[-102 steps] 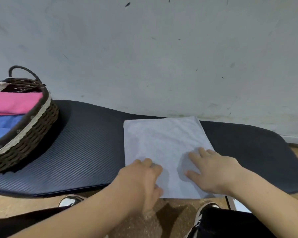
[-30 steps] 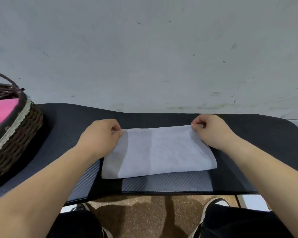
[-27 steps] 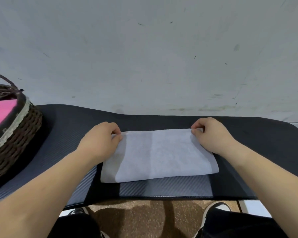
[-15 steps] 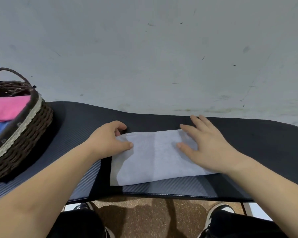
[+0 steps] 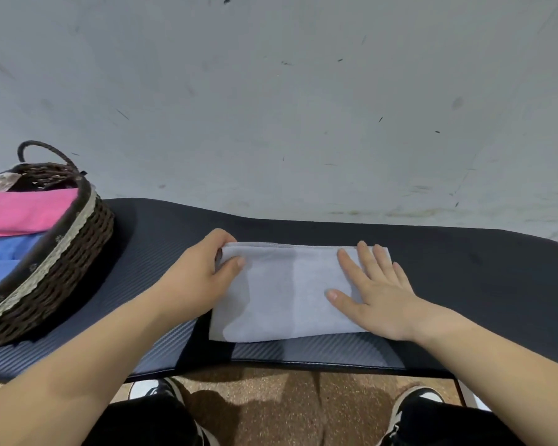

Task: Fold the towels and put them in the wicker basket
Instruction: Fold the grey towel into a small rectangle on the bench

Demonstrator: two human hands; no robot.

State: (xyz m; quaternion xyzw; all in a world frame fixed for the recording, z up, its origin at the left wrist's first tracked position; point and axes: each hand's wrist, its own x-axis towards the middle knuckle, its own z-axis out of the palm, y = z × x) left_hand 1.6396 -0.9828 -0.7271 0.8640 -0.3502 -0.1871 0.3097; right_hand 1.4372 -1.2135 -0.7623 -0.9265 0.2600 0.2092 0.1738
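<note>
A pale grey towel point(image 5: 284, 294), folded into a wide rectangle, lies on the dark mat point(image 5: 464, 278) in front of me. My left hand point(image 5: 197, 275) pinches its far left corner, thumb on top and fingers curled beneath. My right hand point(image 5: 377, 291) lies flat on the towel's right half with fingers spread. The dark wicker basket point(image 5: 62, 268) stands at the left edge, holding a folded pink towel point(image 5: 23, 214) above a blue towel point(image 5: 7, 255).
A scuffed grey wall point(image 5: 287, 107) rises right behind the mat. Below the mat's front edge I see brown floor point(image 5: 281, 410), my dark trousers and two black-and-white shoes point(image 5: 416, 397). Bare mat stretches to the right of the towel.
The towel was folded in half away from me. My right hand let go of the far right corner and now lies flat on it; my left hand keeps its corner.
</note>
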